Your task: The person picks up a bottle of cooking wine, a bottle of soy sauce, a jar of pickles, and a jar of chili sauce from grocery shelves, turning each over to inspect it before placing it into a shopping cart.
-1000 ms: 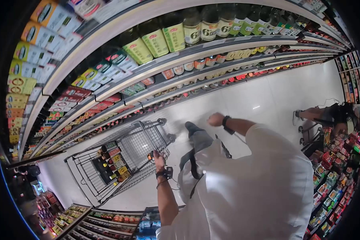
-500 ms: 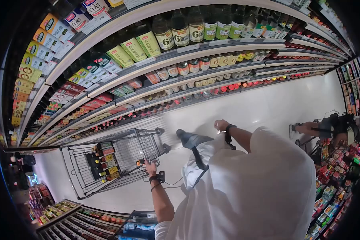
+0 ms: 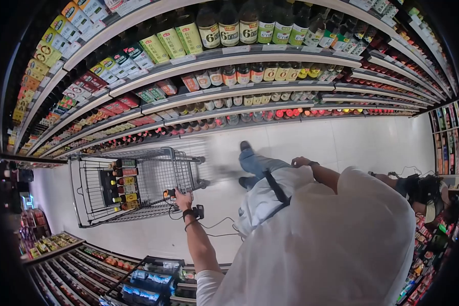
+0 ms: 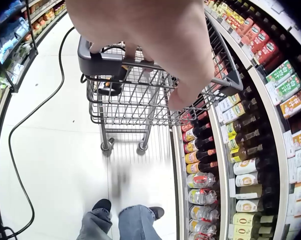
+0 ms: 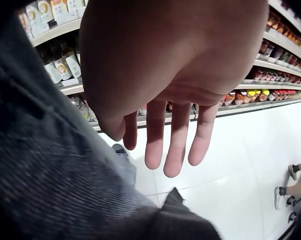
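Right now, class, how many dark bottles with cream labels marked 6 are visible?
3: left bottle, middle bottle and right bottle, side by side on a shelf; more may be hidden behind.

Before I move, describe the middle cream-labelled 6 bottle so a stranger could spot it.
Look along the shelf wall beside the cart, between green cartons and green-labelled bottles. Three cream-labelled bottles stand there. The middle bottle alone has a twin on each side.

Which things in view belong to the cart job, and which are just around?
Likely in the job:
- shopping cart
- left hand, gripping its handle
- bottles in the cart

Just around:
- shelved bottles
- blue packs
- right hand, empty
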{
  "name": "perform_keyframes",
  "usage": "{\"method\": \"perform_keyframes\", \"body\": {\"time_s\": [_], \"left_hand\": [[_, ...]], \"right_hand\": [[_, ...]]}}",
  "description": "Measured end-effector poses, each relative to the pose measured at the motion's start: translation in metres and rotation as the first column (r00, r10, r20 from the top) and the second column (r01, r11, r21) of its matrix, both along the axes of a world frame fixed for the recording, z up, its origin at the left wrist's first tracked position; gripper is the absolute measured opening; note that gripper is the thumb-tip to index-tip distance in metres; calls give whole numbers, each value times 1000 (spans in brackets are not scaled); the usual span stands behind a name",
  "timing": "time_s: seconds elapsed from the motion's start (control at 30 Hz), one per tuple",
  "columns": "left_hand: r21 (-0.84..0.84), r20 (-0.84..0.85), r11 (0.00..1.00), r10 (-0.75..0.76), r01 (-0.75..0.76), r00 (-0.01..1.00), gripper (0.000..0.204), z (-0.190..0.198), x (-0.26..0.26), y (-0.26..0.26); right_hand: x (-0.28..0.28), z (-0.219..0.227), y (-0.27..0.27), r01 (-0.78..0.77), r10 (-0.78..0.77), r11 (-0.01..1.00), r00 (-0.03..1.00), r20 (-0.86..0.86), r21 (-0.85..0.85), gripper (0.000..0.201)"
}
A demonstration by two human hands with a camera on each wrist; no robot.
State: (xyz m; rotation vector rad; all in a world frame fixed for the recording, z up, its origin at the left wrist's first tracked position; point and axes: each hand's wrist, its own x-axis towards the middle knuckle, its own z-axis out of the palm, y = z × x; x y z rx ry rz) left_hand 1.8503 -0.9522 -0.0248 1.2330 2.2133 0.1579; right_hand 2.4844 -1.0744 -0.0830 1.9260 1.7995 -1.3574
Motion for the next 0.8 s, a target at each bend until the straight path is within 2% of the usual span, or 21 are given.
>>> {"method": "perform_keyframes", "body": {"time_s": [0.03, 0.13, 0.27, 0.33, 0.37, 0.47, 0.53, 0.57, 0.63, 0.73, 0.77, 0.8], "left_hand": [[-45, -38, 998, -39, 37, 999, 95, 0, 5, -2], [-67, -90, 997, -31, 25, 995, 98, -13, 17, -9], [-74, -104, 997, -17, 10, 994, 100, -16, 38, -10], [-65, -113, 997, -44, 37, 993, 100, -18, 47, -9], [-71, -117, 997, -50, 42, 992, 100, -17, 54, -9], [-66, -107, 996, -71, 64, 992, 99, -10, 74, -3], [-63, -94, 994, -89, 84, 992, 98, 0, 90, -4], [-43, -62, 995, -97, 94, 993, 97, -4, 93, -3], [5, 0, 993, -116, 116, 993, 94, -24, 89, 2], [40, 28, 992, -122, 121, 992, 91, -33, 101, 6], [127, 173, 990, -83, 61, 981, 91, -68, 90, 8], [133, 186, 987, -112, 88, 976, 91, -65, 98, 9]], "right_hand": [[4, -5, -2, -16, 17, 997, 1000, -7, 69, 24], [5, -6, 1, -57, 65, 961, 998, -20, 271, 18], [31, -33, -4, -161, 139, 960, 984, 108, 228, 16], [50, -53, -11, -56, 49, 983, 998, 42, 173, 21], [53, -49, -13, -4, 3, 990, 1000, 10, 141, 24], [62, -42, -25, 84, -91, 990, 994, 56, 112, 23], [74, -44, -33, 35, -40, 971, 999, 18, 236, 20], [81, -48, -35, 13, -14, 954, 1000, 2, 300, 19], [88, -34, -32, 78, -82, 968, 997, 8, 239, 20], [100, -12, -32, 222, -225, 967, 974, 9, 129, 22], [106, -8, -32, 275, -277, 957, 961, 10, 88, 22], [114, -17, -36, 233, -237, 968, 971, 24, 97, 23]]}}
